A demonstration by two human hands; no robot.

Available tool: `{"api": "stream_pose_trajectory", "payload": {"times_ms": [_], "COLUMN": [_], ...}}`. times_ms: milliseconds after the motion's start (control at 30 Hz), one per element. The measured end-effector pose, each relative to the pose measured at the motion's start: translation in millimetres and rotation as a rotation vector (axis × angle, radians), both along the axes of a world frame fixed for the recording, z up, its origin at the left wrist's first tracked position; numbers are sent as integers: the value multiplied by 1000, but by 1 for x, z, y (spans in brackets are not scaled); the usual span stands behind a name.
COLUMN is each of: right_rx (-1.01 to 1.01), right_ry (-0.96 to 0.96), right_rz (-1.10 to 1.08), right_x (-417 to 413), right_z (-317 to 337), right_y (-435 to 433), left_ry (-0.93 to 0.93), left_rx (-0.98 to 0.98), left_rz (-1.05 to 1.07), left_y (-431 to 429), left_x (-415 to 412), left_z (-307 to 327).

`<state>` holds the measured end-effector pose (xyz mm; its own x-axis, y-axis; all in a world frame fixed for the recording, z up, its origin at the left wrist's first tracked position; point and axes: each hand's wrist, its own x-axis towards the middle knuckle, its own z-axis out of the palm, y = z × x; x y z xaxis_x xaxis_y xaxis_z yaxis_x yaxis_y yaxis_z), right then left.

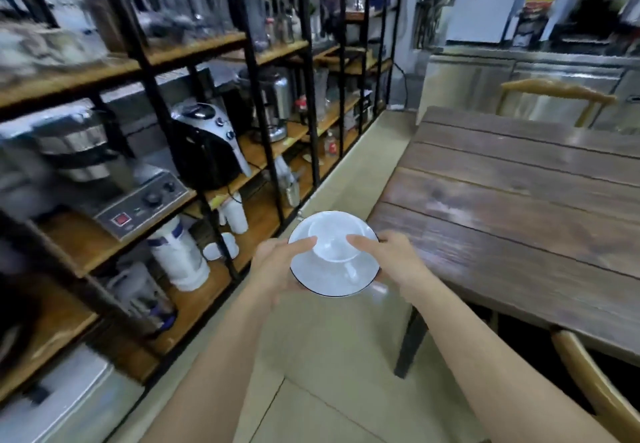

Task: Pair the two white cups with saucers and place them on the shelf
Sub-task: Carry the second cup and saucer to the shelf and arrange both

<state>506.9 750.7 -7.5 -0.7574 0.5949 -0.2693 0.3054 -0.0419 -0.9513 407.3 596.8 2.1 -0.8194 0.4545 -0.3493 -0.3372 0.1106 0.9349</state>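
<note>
Over the floor, both hands' grips, left (pixel 277 266) and right (pixel 388 259), clasp the saucer (pixel 332 283) (cup (pixel 334 240) atop).

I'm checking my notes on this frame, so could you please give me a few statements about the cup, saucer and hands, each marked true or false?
1. The cup sits on the saucer. True.
2. Only the left hand holds the saucer. False: the right hand holds its other side as well.
3. The saucer rests on the table. False: it is held in the air over the floor, left of the table.
4. Both thumbs touch the cup's rim. True.
5. The cup is upside down. False: it stands upright, its open inside facing up.
6. The shelf stands to the person's left. True.
</note>
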Motion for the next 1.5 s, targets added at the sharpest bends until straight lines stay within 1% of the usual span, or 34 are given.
{"api": "stream_pose_trajectory", "payload": {"times_ms": [200, 333, 400, 500, 633, 767, 867, 967, 1067, 1167, 1233, 1367, 1500], "right_rx": [28, 9, 5, 9, 52, 48, 38, 31, 29, -20, -35, -53, 3], "right_ry": [48, 106, 95, 88, 83, 105, 111, 136, 158, 175, 188, 127, 86], "right_rz": [244, 398, 466, 547, 650, 738, 767, 773, 763, 744, 737, 731, 736], "right_x": [-113, -184, -214, -251, -295, -345, -390, -445, -507, -567, -602, -650, -684], "right_z": [30, 42, 47, 52, 61, 66, 64, 61, 59, 57, 56, 46, 36], "right_y": [-143, -255, -308, -369, -425, -460, -478, -495, -513, -529, -539, -562, -579], "left_ry": [124, 161, 167, 176, 153, 192, 172, 155, 119, 82, 100, 141, 121], "left_rx": [21, 19, 6, -45, -56, -39, -49, -43, 3, -6, -17, -120, -95], "left_rz": [277, 465, 557, 689, 749, 805, 831, 861, 926, 982, 1036, 1058, 1048], "left_y": [-164, -278, -327, -387, -444, -478, -492, -502, -511, -521, -527, -542, -556], "left_x": [-66, -106, -122, -143, -173, -208, -243, -294, -350, -405, -439, -486, -516], "left_z": [29, 46, 55, 65, 68, 69, 67, 64, 60, 59, 60, 59, 54]}}
